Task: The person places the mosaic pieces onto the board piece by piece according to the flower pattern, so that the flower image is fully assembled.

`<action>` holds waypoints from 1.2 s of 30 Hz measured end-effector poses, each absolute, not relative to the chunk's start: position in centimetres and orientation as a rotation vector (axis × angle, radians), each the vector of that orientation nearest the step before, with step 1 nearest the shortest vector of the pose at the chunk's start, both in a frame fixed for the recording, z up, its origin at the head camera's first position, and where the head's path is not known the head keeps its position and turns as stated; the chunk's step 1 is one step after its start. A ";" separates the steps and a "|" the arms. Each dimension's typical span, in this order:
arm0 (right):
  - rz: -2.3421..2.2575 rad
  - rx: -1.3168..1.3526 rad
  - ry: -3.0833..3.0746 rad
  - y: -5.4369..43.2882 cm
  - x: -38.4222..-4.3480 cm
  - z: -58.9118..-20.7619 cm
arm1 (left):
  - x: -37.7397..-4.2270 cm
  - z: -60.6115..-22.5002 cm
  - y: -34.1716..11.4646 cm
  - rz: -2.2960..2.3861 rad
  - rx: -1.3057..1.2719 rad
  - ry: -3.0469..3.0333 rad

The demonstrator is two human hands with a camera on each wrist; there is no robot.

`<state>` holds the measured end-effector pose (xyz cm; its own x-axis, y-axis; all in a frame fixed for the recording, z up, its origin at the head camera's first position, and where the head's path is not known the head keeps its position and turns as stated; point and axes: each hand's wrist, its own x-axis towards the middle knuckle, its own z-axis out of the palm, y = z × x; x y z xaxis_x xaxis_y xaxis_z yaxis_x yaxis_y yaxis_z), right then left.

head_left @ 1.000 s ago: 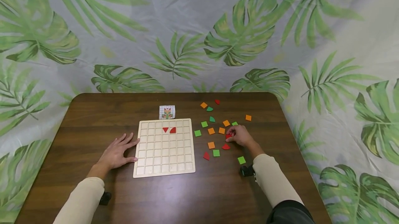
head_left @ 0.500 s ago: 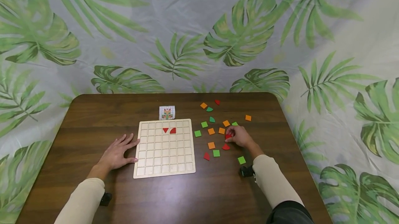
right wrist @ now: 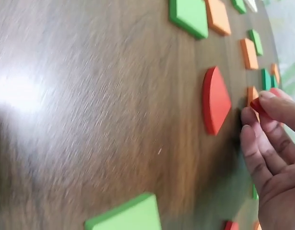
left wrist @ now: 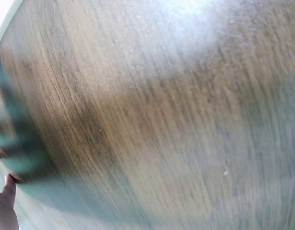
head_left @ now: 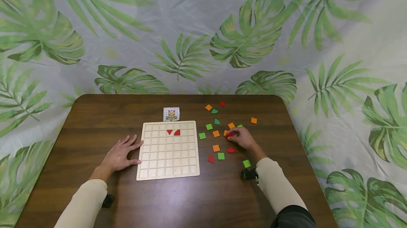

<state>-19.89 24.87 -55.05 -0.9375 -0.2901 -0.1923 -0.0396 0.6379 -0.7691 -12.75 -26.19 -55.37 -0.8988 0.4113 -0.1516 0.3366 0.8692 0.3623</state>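
Observation:
A pale wooden grid board (head_left: 160, 157) lies left of the table's middle. In its second row sit a red triangle (head_left: 169, 131) and a red quarter-circle tile (head_left: 177, 132). My left hand (head_left: 117, 156) rests spread on the table, fingertips at the board's left edge; only some fingers show in the left wrist view. Right of the board, my right hand (head_left: 243, 138) pinches a red tile (right wrist: 263, 108) between thumb and fingers, over the scattered tiles. Fingers cover part of its shape. Close by is a red fan-shaped tile (right wrist: 216, 100) on the table.
Loose orange, green and red tiles lie right of the board, among them an orange square (head_left: 216, 148), a light green square (head_left: 221, 156) and a dark green tile (head_left: 217, 121). A small printed pattern card (head_left: 171, 114) lies behind the board on the wooden table (head_left: 178, 203).
My right hand has shifted slightly left with the red tile, now overlapping an orange square in the head view. The left hand has stayed at the board's edge.

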 end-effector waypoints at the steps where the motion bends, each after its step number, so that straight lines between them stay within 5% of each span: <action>1: -1.213 -0.251 2.550 24.6 -19.9 -55.0 | -12.8 -55.3 -26.2 0.487 0.572 2.817; 36: -1.407 -0.441 2.415 12.1 -23.8 -53.4 | -12.6 -55.4 -26.3 0.470 0.567 2.819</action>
<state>-23.75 12.15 -53.43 -0.9042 -0.4125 -0.1108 -0.1071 0.4702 -0.8761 -12.64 -26.27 -55.38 -0.8992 0.4085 -0.1568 0.3356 0.8738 0.3519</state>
